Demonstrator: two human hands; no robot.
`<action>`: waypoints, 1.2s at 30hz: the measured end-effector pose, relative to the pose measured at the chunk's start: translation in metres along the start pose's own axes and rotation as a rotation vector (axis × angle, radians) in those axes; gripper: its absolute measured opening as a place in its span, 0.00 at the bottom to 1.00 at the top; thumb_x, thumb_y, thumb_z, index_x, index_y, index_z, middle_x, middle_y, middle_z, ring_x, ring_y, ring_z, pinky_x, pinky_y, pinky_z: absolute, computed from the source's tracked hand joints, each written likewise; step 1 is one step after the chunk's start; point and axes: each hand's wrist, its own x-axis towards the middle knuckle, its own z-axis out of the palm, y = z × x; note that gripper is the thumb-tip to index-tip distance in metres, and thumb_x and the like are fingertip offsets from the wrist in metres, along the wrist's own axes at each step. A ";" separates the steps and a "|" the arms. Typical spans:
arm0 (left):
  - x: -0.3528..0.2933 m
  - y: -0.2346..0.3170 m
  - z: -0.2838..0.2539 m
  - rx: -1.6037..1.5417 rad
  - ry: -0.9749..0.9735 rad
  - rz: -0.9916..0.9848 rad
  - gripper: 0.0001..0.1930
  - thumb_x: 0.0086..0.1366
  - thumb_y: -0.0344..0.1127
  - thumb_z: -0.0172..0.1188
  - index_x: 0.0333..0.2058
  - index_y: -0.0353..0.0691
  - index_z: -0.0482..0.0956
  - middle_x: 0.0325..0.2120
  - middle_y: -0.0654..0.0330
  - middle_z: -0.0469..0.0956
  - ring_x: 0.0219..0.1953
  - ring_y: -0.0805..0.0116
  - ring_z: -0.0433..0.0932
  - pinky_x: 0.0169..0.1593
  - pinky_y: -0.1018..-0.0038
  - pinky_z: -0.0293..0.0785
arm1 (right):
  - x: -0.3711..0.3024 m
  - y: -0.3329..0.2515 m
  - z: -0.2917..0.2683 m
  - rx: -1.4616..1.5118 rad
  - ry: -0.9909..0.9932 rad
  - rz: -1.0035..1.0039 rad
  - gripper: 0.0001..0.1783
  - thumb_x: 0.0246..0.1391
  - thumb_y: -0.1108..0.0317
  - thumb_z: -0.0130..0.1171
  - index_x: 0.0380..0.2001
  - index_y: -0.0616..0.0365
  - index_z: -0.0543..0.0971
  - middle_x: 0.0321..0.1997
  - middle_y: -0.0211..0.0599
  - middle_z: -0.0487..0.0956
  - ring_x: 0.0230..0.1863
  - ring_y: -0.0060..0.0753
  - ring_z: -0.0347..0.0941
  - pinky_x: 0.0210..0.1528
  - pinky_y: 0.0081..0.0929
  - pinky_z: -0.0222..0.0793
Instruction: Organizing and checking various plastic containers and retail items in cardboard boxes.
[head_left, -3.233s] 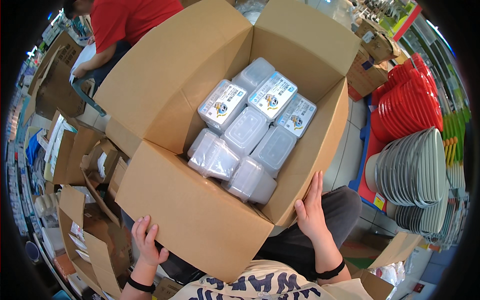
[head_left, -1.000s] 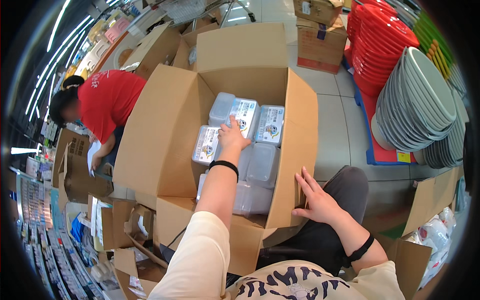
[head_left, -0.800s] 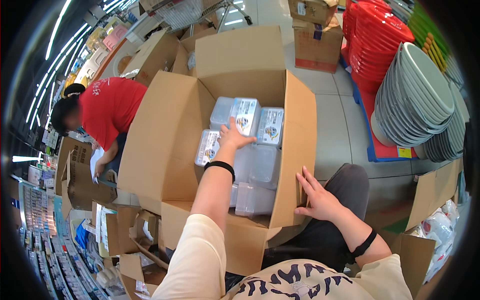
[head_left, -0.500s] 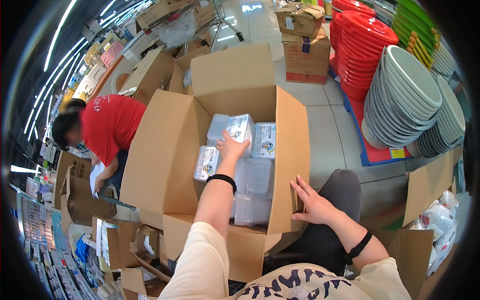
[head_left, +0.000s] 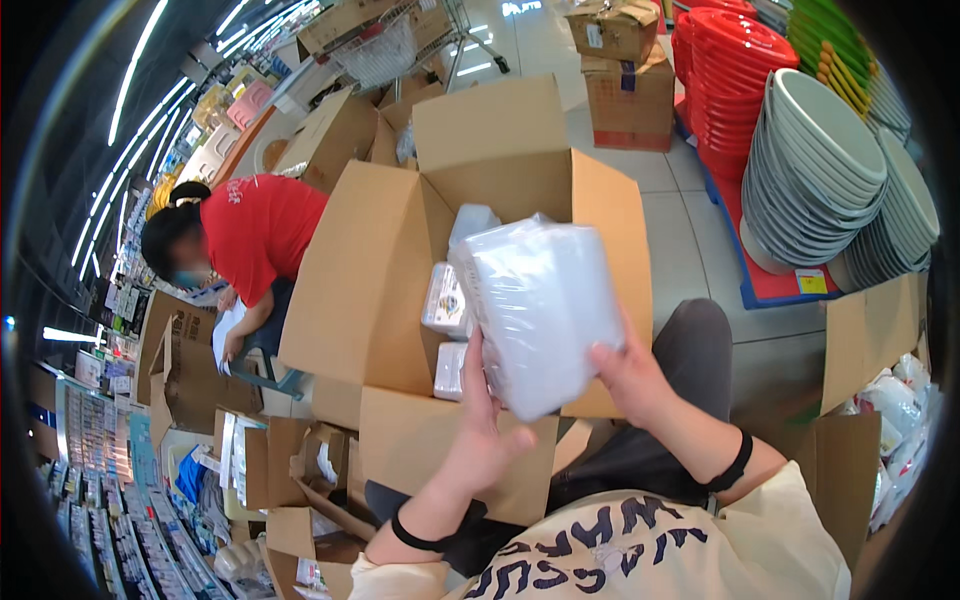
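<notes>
Between my hands, tilted above a large open carton (head_left: 350, 275), is a whitish translucent pack in clear shrink-wrap (head_left: 545, 310), which looks like plastic food boxes. My left hand (head_left: 485, 425) presses its fingers along the pack's left side, the thumb standing off it. On the opposite side my right hand (head_left: 640, 375) grips the lower right edge, thumb on the near face. Inside the carton a labelled pack (head_left: 445, 300) lies against the left wall, with a smaller white pack (head_left: 450, 370) below it and a clear one (head_left: 475, 220) behind. The held pack hides the rest of the contents.
A person in a red shirt (head_left: 265, 225) bends over papers at the left. Stacked grey basins (head_left: 815, 185) and red basins (head_left: 735, 80) stand on a pallet at the right. Smaller cartons (head_left: 630, 100) sit at the back; another open carton (head_left: 850, 470) holds bagged goods at lower right.
My left hand has come up from inside the carton toward me, and a wrapped pack is now out. My right hand has left the carton's right flap and holds the pack too.
</notes>
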 end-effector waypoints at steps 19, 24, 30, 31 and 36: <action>-0.062 -0.023 -0.015 -0.154 0.112 -0.157 0.62 0.47 0.44 0.78 0.69 0.37 0.40 0.60 0.54 0.63 0.62 0.63 0.65 0.61 0.65 0.68 | -0.011 0.026 -0.010 0.390 -0.276 0.960 0.33 0.68 0.45 0.36 0.60 0.63 0.68 0.58 0.47 0.75 0.54 0.35 0.77 0.52 0.35 0.77; -0.065 -0.034 -0.018 -0.203 0.133 -0.168 0.63 0.45 0.38 0.79 0.70 0.38 0.38 0.61 0.54 0.62 0.62 0.61 0.65 0.62 0.64 0.68 | -0.010 0.033 -0.009 0.343 -0.214 0.987 0.32 0.69 0.47 0.35 0.60 0.65 0.68 0.57 0.49 0.76 0.52 0.36 0.78 0.51 0.33 0.79; -0.062 -0.031 -0.014 -0.037 0.134 -0.289 0.65 0.43 0.34 0.79 0.70 0.39 0.36 0.61 0.52 0.62 0.63 0.59 0.65 0.62 0.63 0.67 | -0.013 0.039 -0.018 0.475 -0.261 1.035 0.37 0.68 0.41 0.31 0.60 0.64 0.68 0.57 0.51 0.75 0.51 0.40 0.79 0.49 0.36 0.81; -0.061 -0.031 -0.013 -0.020 0.130 -0.288 0.65 0.43 0.35 0.78 0.70 0.39 0.36 0.61 0.52 0.62 0.63 0.59 0.65 0.63 0.63 0.67 | -0.013 0.039 -0.018 0.530 -0.230 1.058 0.36 0.69 0.43 0.33 0.61 0.65 0.67 0.56 0.54 0.76 0.50 0.42 0.80 0.47 0.37 0.81; -0.060 -0.032 -0.014 0.020 0.127 -0.259 0.65 0.43 0.38 0.78 0.70 0.38 0.35 0.62 0.51 0.61 0.63 0.60 0.65 0.64 0.62 0.65 | -0.014 0.059 -0.024 0.612 -0.257 1.024 0.29 0.70 0.53 0.37 0.60 0.68 0.67 0.54 0.57 0.76 0.48 0.43 0.81 0.44 0.37 0.83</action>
